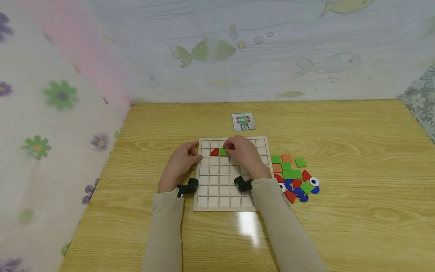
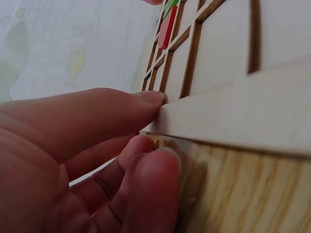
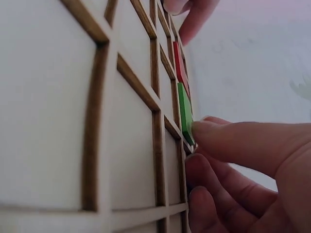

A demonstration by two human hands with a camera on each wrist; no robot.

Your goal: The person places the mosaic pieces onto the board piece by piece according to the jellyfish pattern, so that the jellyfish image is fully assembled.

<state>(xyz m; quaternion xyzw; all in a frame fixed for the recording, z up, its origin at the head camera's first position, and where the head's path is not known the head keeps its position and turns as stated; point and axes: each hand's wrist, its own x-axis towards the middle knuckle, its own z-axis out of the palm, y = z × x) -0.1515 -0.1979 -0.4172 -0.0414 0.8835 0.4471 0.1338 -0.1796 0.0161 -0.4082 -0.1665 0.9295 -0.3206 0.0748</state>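
A wooden grid board lies flat on the table before me. My left hand holds its left rim near the far corner, thumb on the frame and fingers curled beside the edge. In the second row from the top, a red quarter-circle tile sits in a cell, with a green square tile directly to its right. My right hand pinches the green tile at its right side. In the right wrist view, the thumb touches the end of that green tile, the other fingers curled close to the board.
Loose tiles lie right of the board: green squares, orange squares, red and blue rounded pieces, and white eye discs. A pattern card lies beyond the board. A fish-print wall covering borders the table's far edge.
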